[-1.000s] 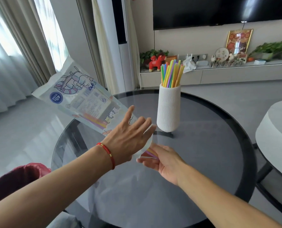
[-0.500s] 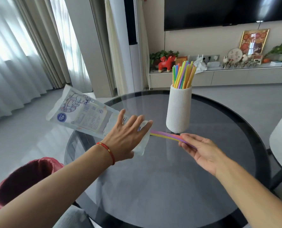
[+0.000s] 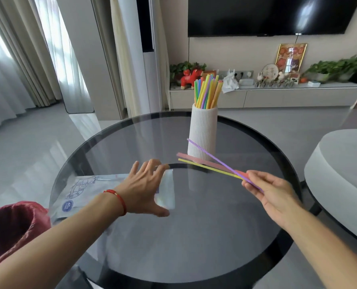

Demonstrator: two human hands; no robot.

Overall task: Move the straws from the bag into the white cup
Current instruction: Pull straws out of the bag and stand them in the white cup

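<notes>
**Three straws out of the bag, held in front of the cup**

Head view only.

Right hand (image 3: 271, 190): fingers pinched on one end of three straws (image 3: 211, 163), one purple, one pink, one yellow. They fan out up and to the left, free ends in the air just in front of the lower part of the white cup (image 3: 203, 134). Purple one crosses the cup's lower wall in the picture; cannot tell if it touches.

White cup: ribbed, upright, at the far middle of the round glass table (image 3: 194, 236). A bunch of coloured straws (image 3: 207, 90) stands in it, tops well above the rim.

Left hand (image 3: 146, 188): palm down, fingers spread wide, over the open end of the bag (image 3: 86, 192). Not gripping; cannot tell whether it touches. Red cord bracelet (image 3: 119, 200) on the wrist.

Bag: lies flat on the left side of the table, printed side up, clear end toward the middle. Cannot tell if any straws are inside.

Red bin (image 3: 8, 228) sits low at the left edge, beside the table.
</notes>
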